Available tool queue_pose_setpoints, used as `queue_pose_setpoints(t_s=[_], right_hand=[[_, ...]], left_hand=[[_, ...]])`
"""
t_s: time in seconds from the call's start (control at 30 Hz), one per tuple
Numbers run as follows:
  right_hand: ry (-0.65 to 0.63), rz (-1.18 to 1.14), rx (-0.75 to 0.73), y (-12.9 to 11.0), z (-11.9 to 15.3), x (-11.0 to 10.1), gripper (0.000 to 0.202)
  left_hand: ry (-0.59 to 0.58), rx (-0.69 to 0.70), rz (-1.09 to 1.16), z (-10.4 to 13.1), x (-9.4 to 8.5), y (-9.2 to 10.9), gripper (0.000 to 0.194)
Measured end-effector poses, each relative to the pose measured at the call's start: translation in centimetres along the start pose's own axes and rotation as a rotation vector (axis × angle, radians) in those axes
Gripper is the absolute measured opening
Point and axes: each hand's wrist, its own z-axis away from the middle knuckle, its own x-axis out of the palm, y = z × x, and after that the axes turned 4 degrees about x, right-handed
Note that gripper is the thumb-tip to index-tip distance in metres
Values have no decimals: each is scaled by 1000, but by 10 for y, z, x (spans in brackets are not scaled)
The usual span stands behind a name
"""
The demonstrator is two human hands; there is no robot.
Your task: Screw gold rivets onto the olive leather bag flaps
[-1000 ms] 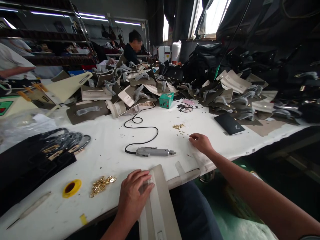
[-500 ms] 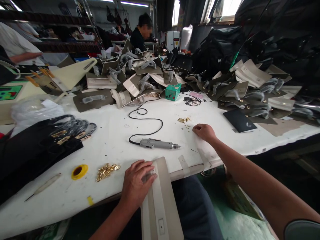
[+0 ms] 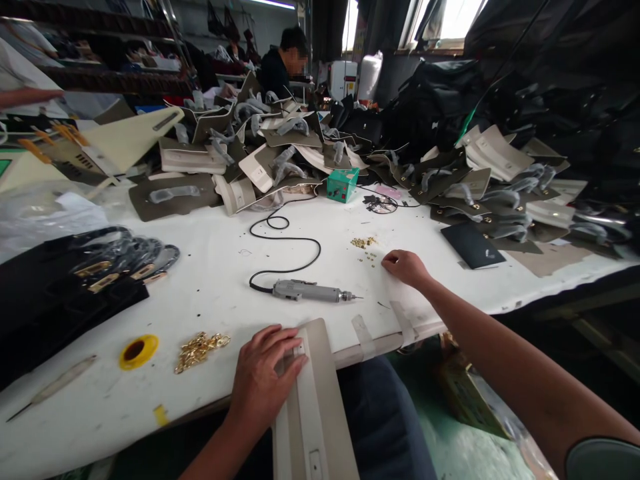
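Nearest you, the long beige panel with rounded corners (image 3: 325, 393) lies slanted over your lap, its far end at the table's front edge. Your left hand (image 3: 260, 380) holds it near that end, fingers bent over the raised strip and thumb close to them; even, light pressure should steady the panel without marking its pale face. The small rectangular recess (image 3: 315, 465) toward the near end is uncovered. To the left, on the white-topped table (image 3: 215, 300), lie a thin-tipped awl with a pale handle (image 3: 60, 387), a yellow ring-shaped roll (image 3: 139, 351) and a heap of shiny gold metal fittings (image 3: 200, 350); sleeves are best held clear of the awl's point. Just beyond the panel, the grey cylindrical power screwdriver (image 3: 310, 291) rests on its side, bit pointing right, within easy reach. Your right hand (image 3: 407, 267) is at the tabletop past it, fingers drawn narrow together; whether they hold anything cannot be told. Beside them are scattered small gold round pieces (image 3: 373, 257), with a denser cluster slightly farther off; taking one at a time between fingertip and thumb is advisable, as such pieces look likely to roll or scatter. Farther back, the black cable (image 3: 318, 247) curls clear of both hands, and the green control box (image 3: 343, 185) sits before the piled beige and brown panels (image 3: 193, 160).
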Motion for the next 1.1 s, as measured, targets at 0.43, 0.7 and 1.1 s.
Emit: queue_pose_setpoints(t_s=[0.43, 0.7, 1.1], right_hand=[[64, -101, 93, 24, -60, -27, 33], [92, -13, 109, 28, -71, -18, 17], [9, -183, 108, 32, -38, -20, 22]], left_hand=[[31, 86, -25, 1, 3, -6, 20], [25, 79, -30, 1, 4, -7, 21], [12, 43, -8, 2, 2, -4, 22]])
